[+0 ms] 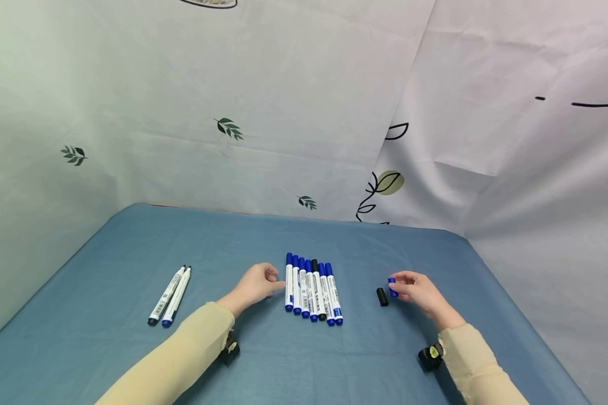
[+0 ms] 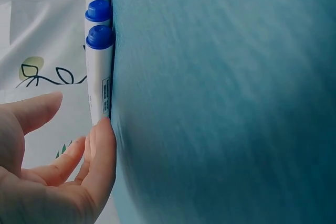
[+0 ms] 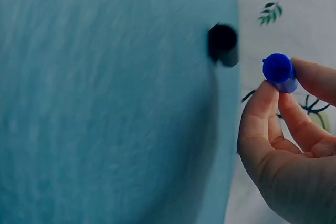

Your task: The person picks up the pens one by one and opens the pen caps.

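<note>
A row of several capped whiteboard markers lies side by side on the cloth, mostly with blue caps and one with a black cap (image 1: pixel 314 265). My left hand (image 1: pixel 255 284) is at the row's left side, its fingertips right at the barrel of the leftmost marker (image 1: pixel 289 286); in the left wrist view the thumb stands apart from that marker (image 2: pixel 98 72). Between thumb and fingers, my right hand (image 1: pixel 419 289) pinches a loose blue marker cap (image 3: pixel 285 84), its hollow end facing the right wrist camera. Beside it a black marker cap (image 1: pixel 382 297) rests on the cloth.
Two uncapped markers lie together at the left, one with a black end (image 1: pixel 166 296) and one with a blue end (image 1: pixel 178 296). Blue cloth (image 1: pixel 294 365) covers the table. White curtains (image 1: pixel 294 84) with leaf prints hang behind and at the sides.
</note>
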`<state>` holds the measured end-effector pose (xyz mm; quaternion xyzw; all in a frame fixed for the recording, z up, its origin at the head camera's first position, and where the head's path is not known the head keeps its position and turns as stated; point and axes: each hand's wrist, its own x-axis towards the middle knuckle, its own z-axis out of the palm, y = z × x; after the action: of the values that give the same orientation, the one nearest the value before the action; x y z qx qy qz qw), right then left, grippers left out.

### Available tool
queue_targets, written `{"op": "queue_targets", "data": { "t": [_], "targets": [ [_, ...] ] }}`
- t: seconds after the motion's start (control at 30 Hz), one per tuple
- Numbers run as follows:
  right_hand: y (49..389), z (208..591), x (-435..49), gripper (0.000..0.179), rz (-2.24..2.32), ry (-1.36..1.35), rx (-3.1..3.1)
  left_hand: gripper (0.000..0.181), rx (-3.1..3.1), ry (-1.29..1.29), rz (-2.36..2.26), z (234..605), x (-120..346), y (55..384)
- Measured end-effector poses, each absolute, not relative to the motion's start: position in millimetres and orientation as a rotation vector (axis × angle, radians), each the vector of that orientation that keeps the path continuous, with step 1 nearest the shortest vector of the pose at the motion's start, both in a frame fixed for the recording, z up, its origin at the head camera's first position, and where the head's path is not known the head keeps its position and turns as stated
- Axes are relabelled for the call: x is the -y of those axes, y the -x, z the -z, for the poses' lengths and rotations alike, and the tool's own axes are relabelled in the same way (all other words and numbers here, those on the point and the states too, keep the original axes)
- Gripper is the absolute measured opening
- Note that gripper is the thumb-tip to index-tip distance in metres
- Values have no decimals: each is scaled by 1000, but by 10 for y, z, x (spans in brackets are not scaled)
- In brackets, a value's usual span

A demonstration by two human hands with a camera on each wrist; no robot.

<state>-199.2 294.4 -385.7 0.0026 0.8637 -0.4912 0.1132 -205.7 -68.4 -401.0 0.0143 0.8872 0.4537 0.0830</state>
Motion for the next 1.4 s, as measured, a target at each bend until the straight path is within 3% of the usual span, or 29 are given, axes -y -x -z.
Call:
{"op": "queue_targets", "data": {
  "t": [0.9,1.4],
  "targets": [
    [2136,3967,-2945,34,1236,-102,-2531,34,-2421,105,-1585,4080,570,2175],
    [2132,3940,-2920,34,1173,-96,-2547,24,-2537,143,-1409,4018,434,2178]
  ]
}}
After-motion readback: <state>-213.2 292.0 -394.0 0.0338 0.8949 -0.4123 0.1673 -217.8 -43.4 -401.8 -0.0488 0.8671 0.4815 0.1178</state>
